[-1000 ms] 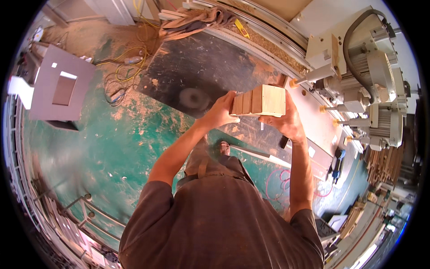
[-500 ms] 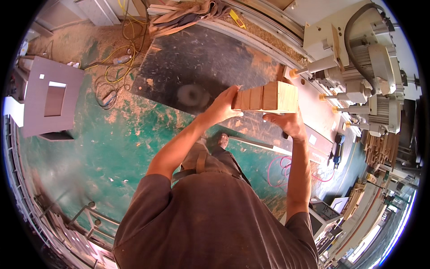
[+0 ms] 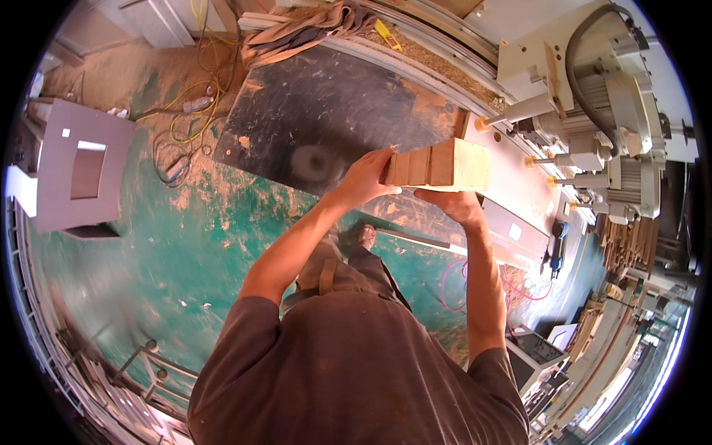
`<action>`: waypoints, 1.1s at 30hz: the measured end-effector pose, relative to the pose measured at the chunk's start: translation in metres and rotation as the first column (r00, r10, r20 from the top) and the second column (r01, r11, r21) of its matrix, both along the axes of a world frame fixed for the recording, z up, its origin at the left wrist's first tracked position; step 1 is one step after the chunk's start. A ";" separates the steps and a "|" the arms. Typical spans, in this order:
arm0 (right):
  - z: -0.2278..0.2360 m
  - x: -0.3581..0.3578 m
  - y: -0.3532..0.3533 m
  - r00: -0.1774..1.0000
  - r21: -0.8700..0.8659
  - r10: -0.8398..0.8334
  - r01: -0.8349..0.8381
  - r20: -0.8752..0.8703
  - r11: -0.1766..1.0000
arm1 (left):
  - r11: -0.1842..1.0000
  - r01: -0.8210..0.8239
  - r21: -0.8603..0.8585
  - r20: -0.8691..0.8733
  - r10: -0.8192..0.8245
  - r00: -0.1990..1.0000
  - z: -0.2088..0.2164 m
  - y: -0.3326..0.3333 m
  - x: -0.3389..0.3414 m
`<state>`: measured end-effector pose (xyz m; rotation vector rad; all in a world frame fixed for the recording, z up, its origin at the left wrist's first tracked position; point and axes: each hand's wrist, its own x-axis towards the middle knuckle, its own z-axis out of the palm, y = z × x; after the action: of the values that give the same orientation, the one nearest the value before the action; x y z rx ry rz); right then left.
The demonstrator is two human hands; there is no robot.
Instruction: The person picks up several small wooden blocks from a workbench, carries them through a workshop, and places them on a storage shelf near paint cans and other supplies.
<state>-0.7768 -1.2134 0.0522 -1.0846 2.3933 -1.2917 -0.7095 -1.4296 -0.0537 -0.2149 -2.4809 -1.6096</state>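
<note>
A row of light wooden blocks (image 3: 434, 165), pressed together side by side, is held in the air in front of me, above the dark board. The rightmost block is the largest and shows a broad end face. My left hand (image 3: 367, 178) grips the left end, its thumb along the near lower edge and its fingers behind. My right hand (image 3: 456, 206) is closed on the blocks from below, near the right end. Its fingers are mostly hidden by the wood. Below the blocks lies the scuffed dark board (image 3: 297, 96), dusted with sawdust.
A machine with motors and orange-tipped spindles (image 3: 564, 159) stands at the right. A crumpled cloth (image 3: 311, 31) and a yellow cutter (image 3: 387, 34) lie along the far rail. Yellow cables (image 3: 200, 122) trail over the green floor at left, near a grey cabinet (image 3: 81, 163).
My right hand has slid left and under the blocks, from their right end. The blocks have shifted slightly left. My left hand keeps its grip.
</note>
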 end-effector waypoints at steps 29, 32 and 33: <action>0.072 0.386 0.299 0.341 -0.105 -0.913 0.940 0.224 0.325 | 0.396 0.907 -0.142 -0.192 -0.910 0.367 0.053 0.375 0.145; 0.068 0.452 0.333 0.228 -0.130 -0.922 0.972 0.313 0.197 | 0.304 0.950 -0.070 -0.124 -0.948 0.294 0.056 0.429 0.202; 0.074 0.469 0.345 0.174 -0.100 -0.928 0.984 0.330 0.149 | 0.248 0.967 -0.050 -0.086 -0.966 0.243 0.048 0.447 0.214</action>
<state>-0.3075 -0.8684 0.1262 0.9437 2.7352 -1.9588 -0.4954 -0.9828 -0.0061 -2.1845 -2.2236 -1.7727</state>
